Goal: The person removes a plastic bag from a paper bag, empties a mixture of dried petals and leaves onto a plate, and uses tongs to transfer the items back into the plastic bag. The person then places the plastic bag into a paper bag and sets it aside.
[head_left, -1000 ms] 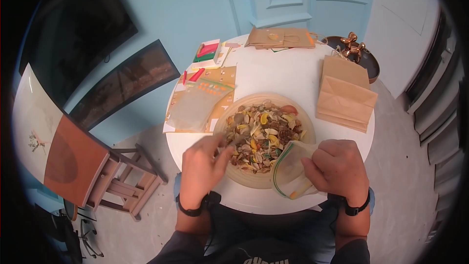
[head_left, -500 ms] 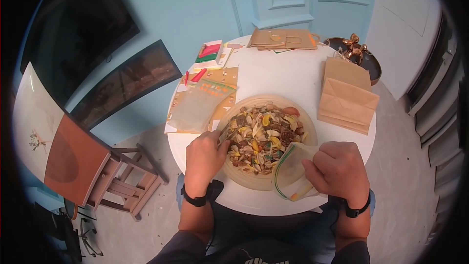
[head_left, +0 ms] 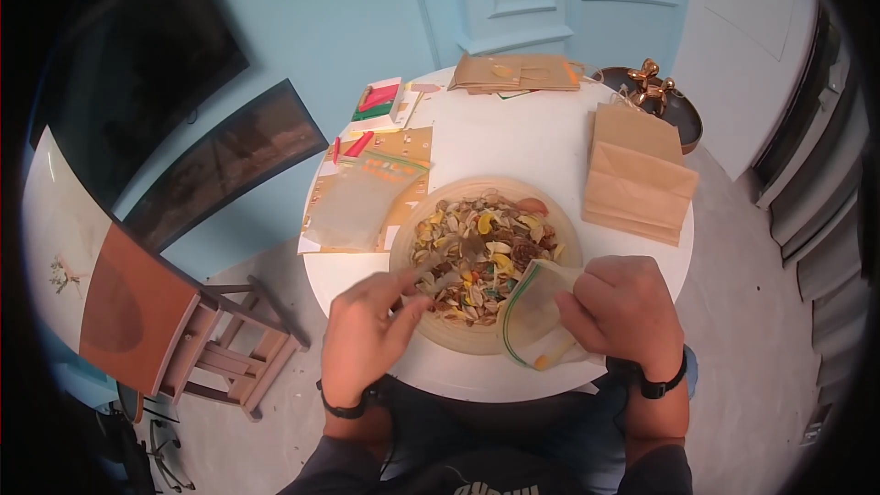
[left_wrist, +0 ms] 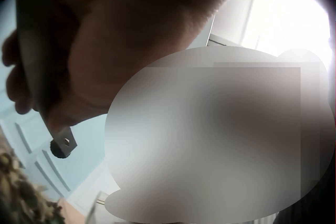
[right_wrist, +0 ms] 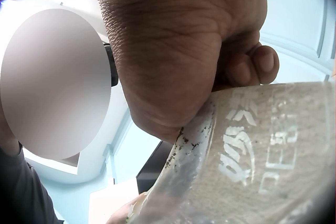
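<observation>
A wide beige bowl (head_left: 440, 337) is filled with potpourri (head_left: 477, 261): dried petals, yellow pieces and pine cones. My left hand (head_left: 367, 330) is at the bowl's near left edge and grips metal tongs (left_wrist: 37, 50). Their far ends are blurred over the potpourri in the head view, while a flat end with a hole shows past the palm in the left wrist view. My right hand (head_left: 632, 312) pinches a clear zip bag (head_left: 532, 321) by its side. The bag's green-lined mouth faces the bowl, overlapping its near right rim, and a yellow piece (head_left: 544, 361) shows low inside.
On the left of the round white table (head_left: 513, 133), another zip bag (head_left: 353, 206) lies on patterned paper, below a small box (head_left: 378, 101) of coloured items. Folded paper bags (head_left: 515, 73) lie at the back. A brown paper bag (head_left: 639, 179) is at right, by a dark tray (head_left: 683, 119).
The left hand dipped toward the potpourri half a second ago and has since drawn back toward me, tongs blurred. The right hand keeps holding the bag; the whole view shifted slightly.
</observation>
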